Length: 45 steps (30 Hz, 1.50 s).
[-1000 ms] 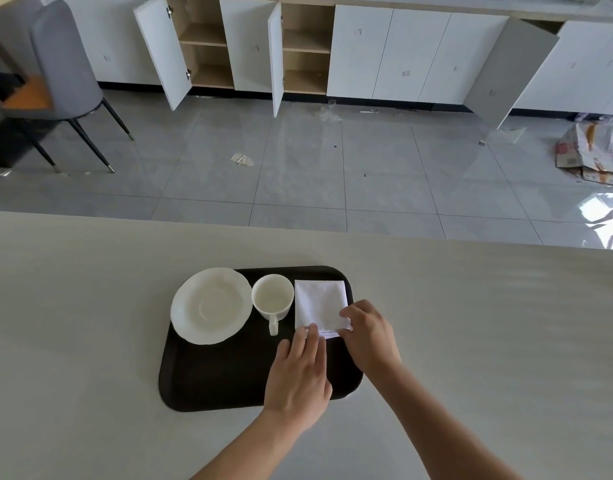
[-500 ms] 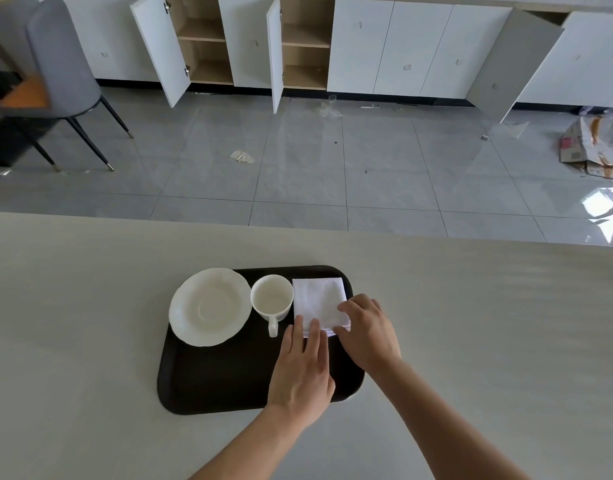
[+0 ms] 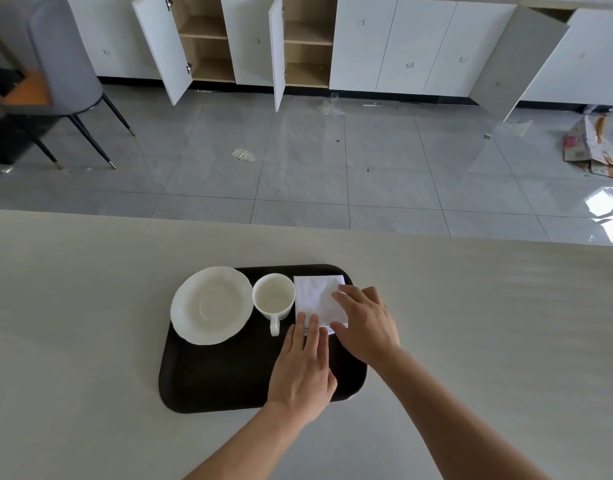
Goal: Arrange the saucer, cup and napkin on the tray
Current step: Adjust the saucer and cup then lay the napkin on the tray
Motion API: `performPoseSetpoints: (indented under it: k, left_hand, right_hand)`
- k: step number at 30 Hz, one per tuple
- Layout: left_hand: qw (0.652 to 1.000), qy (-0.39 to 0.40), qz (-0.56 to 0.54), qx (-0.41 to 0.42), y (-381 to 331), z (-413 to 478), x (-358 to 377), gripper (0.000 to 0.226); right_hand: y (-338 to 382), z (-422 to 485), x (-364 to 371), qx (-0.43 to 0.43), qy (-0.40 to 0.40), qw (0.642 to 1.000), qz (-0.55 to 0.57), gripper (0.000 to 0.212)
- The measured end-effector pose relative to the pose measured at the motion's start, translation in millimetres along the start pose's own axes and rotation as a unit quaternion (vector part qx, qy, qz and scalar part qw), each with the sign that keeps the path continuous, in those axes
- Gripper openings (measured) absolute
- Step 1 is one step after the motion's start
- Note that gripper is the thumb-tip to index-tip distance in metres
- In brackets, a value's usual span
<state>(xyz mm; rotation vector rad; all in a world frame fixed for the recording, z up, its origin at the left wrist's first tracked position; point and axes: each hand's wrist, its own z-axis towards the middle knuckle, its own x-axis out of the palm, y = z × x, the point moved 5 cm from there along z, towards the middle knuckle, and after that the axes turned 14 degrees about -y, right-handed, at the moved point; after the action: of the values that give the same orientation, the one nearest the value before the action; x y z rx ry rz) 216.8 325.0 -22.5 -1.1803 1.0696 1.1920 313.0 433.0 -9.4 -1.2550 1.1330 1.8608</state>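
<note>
A dark rounded tray (image 3: 229, 375) lies on the pale table. On its far left sits a white saucer (image 3: 211, 304), overhanging the tray's left rim. A white cup (image 3: 273, 297) stands upright beside it, handle toward me. To the right of the cup a folded white napkin (image 3: 315, 296) lies flat in the tray's far right corner. My left hand (image 3: 303, 368) rests flat over the tray, its fingertips on the napkin's near edge. My right hand (image 3: 365, 322) lies flat with spread fingers on the napkin's right part.
The table's far edge (image 3: 298, 225) runs across the middle of the view. Beyond it is a grey tiled floor, a grey chair (image 3: 59, 74) at the far left, white cabinets with open doors (image 3: 159, 46), and flattened cardboard (image 3: 596, 143) at the right.
My right hand has slid forward from the napkin's near right corner onto its surface with fingers spread. My left hand's fingertips crept slightly further onto the near edge.
</note>
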Motion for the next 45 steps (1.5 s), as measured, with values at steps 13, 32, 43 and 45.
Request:
performPoseSetpoints:
  k: [13,32,43,45]
  left_hand:
    - [1.000,-0.017,-0.018,-0.005,3,-2,6,0.070]
    - [1.000,0.005,-0.014,0.010,6,-2,14,0.075]
    - [1.000,0.023,-0.021,-0.001,7,-2,17,0.073]
    - [0.999,0.029,-0.022,-0.004,7,-1,17,0.074]
  right_hand:
    - [41,39,38,-0.179,0.129,0.973,-0.066,0.083]
    - [-8,15,22,-0.078,0.018,0.997,-0.019,0.051]
    - [-21,-6,24,-0.020,0.034,0.999,-0.022,0.048]
    - [-21,-6,23,-0.019,0.038,0.999,-0.019,0.048]
